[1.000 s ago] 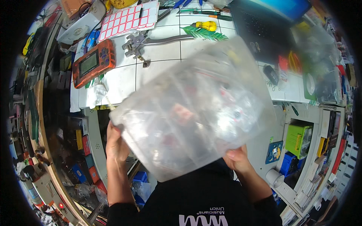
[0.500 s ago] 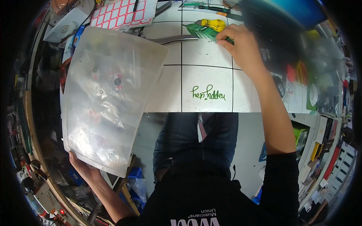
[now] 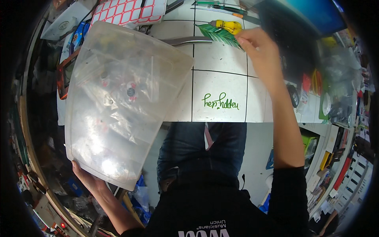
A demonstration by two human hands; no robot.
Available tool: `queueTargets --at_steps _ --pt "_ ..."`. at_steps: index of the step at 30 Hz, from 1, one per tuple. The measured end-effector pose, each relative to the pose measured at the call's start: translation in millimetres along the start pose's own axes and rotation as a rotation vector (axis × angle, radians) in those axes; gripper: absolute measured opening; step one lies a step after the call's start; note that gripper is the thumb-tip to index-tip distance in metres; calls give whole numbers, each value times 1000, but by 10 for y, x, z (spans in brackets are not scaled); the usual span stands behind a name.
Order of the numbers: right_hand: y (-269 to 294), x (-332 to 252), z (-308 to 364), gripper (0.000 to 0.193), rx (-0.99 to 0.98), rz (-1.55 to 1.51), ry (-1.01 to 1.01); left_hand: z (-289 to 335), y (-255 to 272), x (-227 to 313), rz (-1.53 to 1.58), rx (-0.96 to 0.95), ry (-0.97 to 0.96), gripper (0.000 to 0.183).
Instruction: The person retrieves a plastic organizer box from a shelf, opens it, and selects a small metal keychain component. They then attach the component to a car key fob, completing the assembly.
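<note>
A large translucent plastic box with clear bags and small dark and red bits showing through it is tilted over the left part of the table. My left hand grips its near lower corner, thumb on the edge and the other fingers hidden underneath. My right hand is over the far side of the table, thumb and fingers pinched together beside a green leaf pattern. Whatever the pinch holds is too small to make out. Just past it lies a yellow-handled tool, and a curved grey metal bar pokes out from behind the box.
Screwdrivers lie along the far edge, near a red-and-white grid-patterned case. A dark laptop stands at the right. The white tiled-look table ends just ahead of my lap. Shelves crowd the right side.
My right hand has shifted slightly right and nearer, off the leaf pattern, its fingers pinched. The box has swung a little to the right at its far end, still in my left hand.
</note>
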State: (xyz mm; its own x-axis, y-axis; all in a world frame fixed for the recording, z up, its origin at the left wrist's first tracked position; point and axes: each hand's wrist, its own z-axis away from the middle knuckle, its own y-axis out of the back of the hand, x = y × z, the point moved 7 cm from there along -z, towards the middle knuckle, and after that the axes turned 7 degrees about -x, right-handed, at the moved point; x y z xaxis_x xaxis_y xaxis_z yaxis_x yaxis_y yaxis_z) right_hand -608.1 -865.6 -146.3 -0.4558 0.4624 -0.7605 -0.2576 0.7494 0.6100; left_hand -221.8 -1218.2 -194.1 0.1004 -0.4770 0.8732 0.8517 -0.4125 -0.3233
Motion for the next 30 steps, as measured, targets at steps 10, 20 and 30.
queueTargets --at_steps 10,20,30 --pt "-309 -131 -63 11 -234 416 -49 -13 -29 -11 58 -73 28 61" --pt "-257 -92 -141 10 -243 444 -116 -30 50 20 100 -92 23 59" --pt "-183 14 -109 10 -222 378 -111 -42 68 12 99 -75 40 59"
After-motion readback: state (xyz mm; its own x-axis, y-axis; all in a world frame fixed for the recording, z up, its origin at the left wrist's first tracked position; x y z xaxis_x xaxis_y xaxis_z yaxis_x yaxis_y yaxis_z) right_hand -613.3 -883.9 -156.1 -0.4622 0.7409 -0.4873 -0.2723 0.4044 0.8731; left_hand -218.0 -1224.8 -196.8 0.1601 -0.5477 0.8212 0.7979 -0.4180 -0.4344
